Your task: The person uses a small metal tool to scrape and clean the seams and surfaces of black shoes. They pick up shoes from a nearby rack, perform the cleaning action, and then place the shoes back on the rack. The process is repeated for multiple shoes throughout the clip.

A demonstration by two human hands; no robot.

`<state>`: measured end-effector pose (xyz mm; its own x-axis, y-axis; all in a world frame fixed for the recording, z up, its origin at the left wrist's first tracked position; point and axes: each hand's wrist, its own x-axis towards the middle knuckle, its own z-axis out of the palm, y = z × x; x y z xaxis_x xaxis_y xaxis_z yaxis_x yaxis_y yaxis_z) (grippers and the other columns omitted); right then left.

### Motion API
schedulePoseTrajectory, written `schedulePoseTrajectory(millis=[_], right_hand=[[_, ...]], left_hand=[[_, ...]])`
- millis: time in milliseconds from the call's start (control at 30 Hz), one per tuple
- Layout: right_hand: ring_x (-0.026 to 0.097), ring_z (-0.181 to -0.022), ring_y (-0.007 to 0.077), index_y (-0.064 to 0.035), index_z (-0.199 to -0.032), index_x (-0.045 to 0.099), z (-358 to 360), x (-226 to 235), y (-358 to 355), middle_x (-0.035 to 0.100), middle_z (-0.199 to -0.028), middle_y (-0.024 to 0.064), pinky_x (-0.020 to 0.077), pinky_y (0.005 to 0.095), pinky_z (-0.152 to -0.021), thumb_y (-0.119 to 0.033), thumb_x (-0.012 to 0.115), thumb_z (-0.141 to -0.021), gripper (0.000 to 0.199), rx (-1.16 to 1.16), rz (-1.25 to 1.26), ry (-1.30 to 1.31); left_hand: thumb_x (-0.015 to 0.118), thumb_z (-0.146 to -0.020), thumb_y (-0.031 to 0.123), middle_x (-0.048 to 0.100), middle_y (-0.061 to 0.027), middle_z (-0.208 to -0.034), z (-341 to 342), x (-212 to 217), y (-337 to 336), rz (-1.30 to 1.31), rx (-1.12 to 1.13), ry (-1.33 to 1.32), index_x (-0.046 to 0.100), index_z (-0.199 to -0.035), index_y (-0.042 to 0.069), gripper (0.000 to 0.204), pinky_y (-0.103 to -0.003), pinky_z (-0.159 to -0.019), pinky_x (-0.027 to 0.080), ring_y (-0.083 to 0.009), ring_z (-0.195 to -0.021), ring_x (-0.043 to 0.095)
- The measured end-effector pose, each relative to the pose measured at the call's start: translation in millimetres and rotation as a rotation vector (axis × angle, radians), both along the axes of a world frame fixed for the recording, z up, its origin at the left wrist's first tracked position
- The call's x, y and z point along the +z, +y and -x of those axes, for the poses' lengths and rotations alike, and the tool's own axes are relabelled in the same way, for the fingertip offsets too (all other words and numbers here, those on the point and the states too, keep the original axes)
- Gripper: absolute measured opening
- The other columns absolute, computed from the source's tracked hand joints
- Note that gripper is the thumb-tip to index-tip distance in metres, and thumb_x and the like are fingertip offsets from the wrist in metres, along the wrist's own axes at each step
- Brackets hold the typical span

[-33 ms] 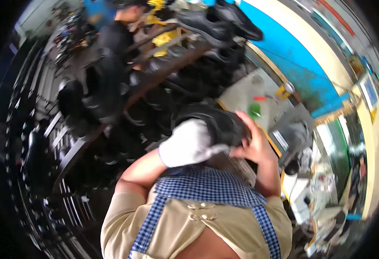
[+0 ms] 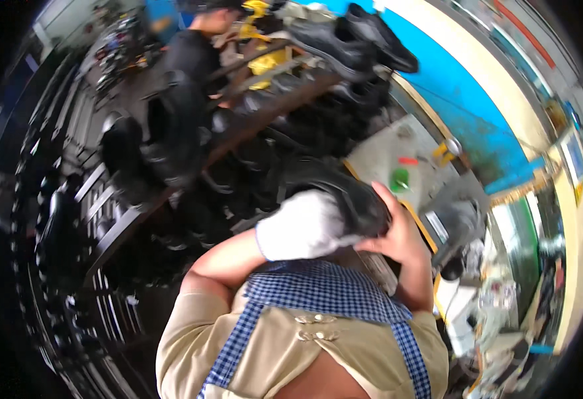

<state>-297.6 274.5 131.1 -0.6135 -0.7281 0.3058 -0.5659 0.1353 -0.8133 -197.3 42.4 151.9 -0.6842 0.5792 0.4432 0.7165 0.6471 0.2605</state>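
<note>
In front of my chest I hold a black shoe (image 2: 361, 196) tilted between both hands. My left hand (image 2: 301, 226), in a white glove, is closed against the near side of the shoe; its fingertips are partly hidden. Bare, my right hand (image 2: 403, 229) wraps round the shoe's right end, thumb on the near side and fingers on the far side. Just beyond the shoe stands a dark rack (image 2: 258, 120) carrying several other black shoes.
A pale worktable (image 2: 378, 146) with a green object (image 2: 399, 179) stands ahead to the right. A grey machine (image 2: 454, 213) is beside it, with piled plastic and cloth nearer. Black shoes (image 2: 172, 133) sit on the rack at left. Beyond it is another person (image 2: 195, 60).
The surroundings have shifted slightly right and down in the view. The shoe stays between both hands, and the gloved left hand lies a little further over it.
</note>
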Motion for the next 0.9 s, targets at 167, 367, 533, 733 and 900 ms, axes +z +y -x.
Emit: schedulePoseTrajectory(millis=[167, 367, 533, 733, 900], right_hand=[[0.061, -0.119, 0.0314, -0.0005, -0.140, 0.045, -4, -36, 11, 0.060, -0.129, 0.0210, 0.0461, 0.0408, -0.104, -0.023, 0.090, -0.059, 0.095, 0.083, 0.067, 0.013], [0.060, -0.111, 0.0299, 0.0036, -0.143, 0.038, 13, -52, -4, 0.055, -0.132, 0.0211, 0.0479, 0.0390, -0.088, -0.016, 0.084, -0.061, 0.096, 0.017, 0.626, -0.395], [0.066, -0.068, 0.0216, 0.0029, -0.130, 0.051, 31, -36, -83, 0.063, -0.114, 0.0182, 0.0531, 0.0262, -0.050, -0.008, 0.075, -0.071, 0.064, 0.006, 0.687, -0.487], [0.062, -0.077, 0.0098, -0.0030, -0.146, 0.026, 42, -11, -221, 0.060, -0.111, 0.0099, 0.0521, 0.0206, -0.051, -0.006, 0.078, -0.082, 0.084, 0.034, 0.730, -0.434], [0.059, -0.064, 0.0075, -0.0043, -0.144, 0.030, 29, -19, -213, 0.065, -0.096, 0.0094, 0.0420, 0.0189, -0.042, -0.011, 0.077, -0.085, 0.075, 0.011, 0.595, -0.542]], left_hand=[[0.062, -0.078, 0.023, 0.061, -0.0083, -0.082, -5, 11, 13, -0.007, 0.044, 0.065, 0.064, -0.085, 0.011, 0.015, -0.040, -0.061, 0.050, -0.0260, -0.071, 0.063], [0.076, -0.075, 0.023, 0.067, -0.0140, -0.108, -63, 91, -32, -0.161, 0.434, 0.374, 0.069, -0.106, 0.005, 0.037, -0.043, -0.084, 0.054, -0.0305, -0.101, 0.065], [0.073, -0.079, 0.021, 0.063, -0.0179, -0.121, -91, 96, -79, 0.184, 1.327, 0.552, 0.058, -0.129, 0.003, 0.055, -0.049, -0.107, 0.040, -0.0381, -0.119, 0.056], [0.067, -0.082, 0.012, 0.064, -0.0126, -0.111, -105, 100, -90, 0.354, 1.265, 0.349, 0.061, -0.128, 0.011, 0.047, -0.053, -0.110, 0.036, -0.0323, -0.111, 0.059], [0.068, -0.077, 0.003, 0.066, -0.0102, -0.102, -104, 101, -97, 0.166, 1.051, 0.320, 0.066, -0.118, 0.009, 0.041, -0.053, -0.110, 0.038, -0.0316, -0.100, 0.063]])
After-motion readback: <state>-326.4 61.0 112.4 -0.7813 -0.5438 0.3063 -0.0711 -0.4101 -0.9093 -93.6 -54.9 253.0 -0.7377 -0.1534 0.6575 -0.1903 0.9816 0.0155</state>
